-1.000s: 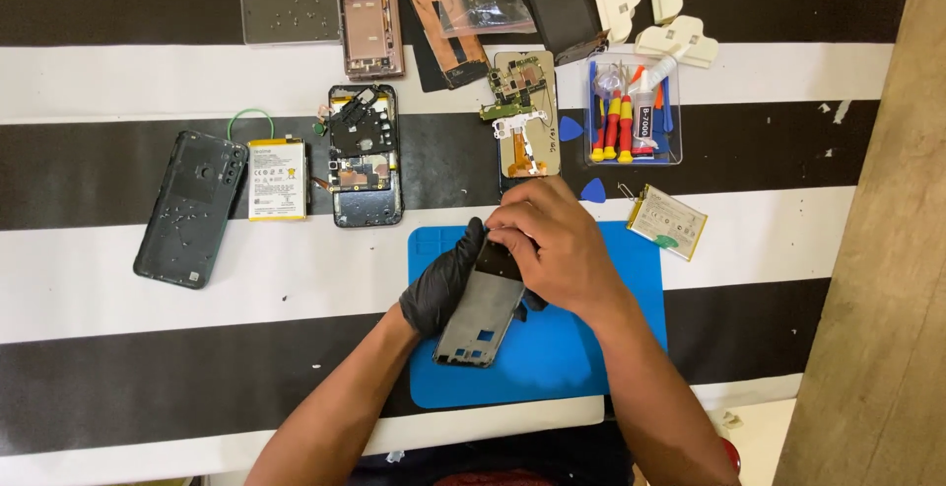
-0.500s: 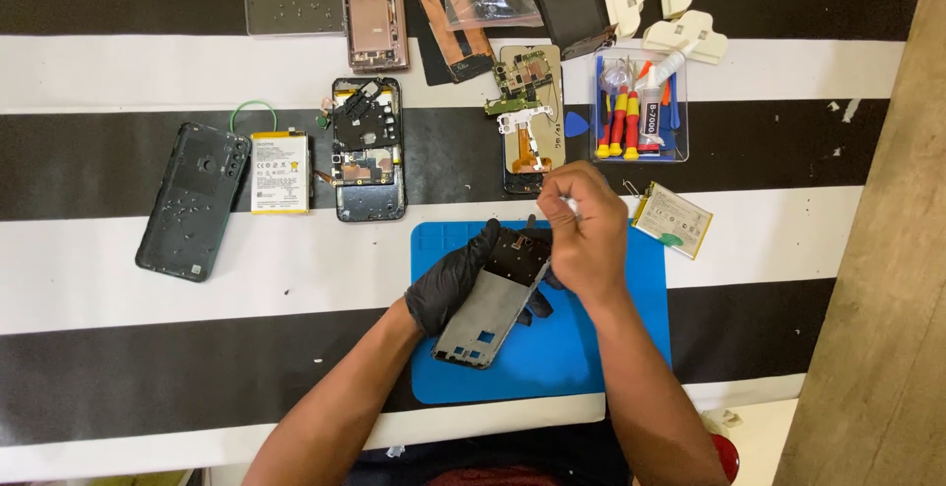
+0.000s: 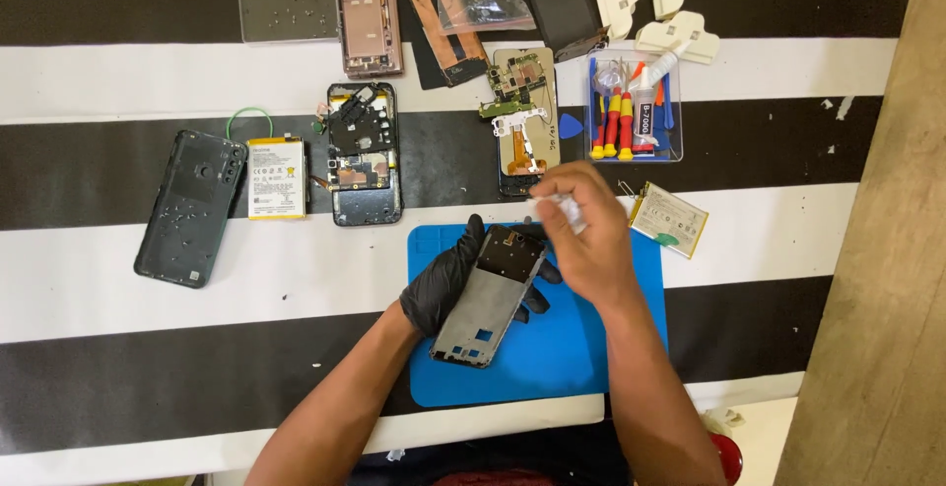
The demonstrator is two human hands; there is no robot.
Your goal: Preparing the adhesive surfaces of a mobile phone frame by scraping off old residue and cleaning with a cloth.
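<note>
Gripping a grey phone frame (image 3: pixel 490 299) tilted over the blue mat (image 3: pixel 601 348) near the table's front edge, the gloved left hand (image 3: pixel 448 284) is clenched around it; the bare right hand (image 3: pixel 586 235) pinches a small white scrap (image 3: pixel 560 206) just above the frame's top end.
</note>
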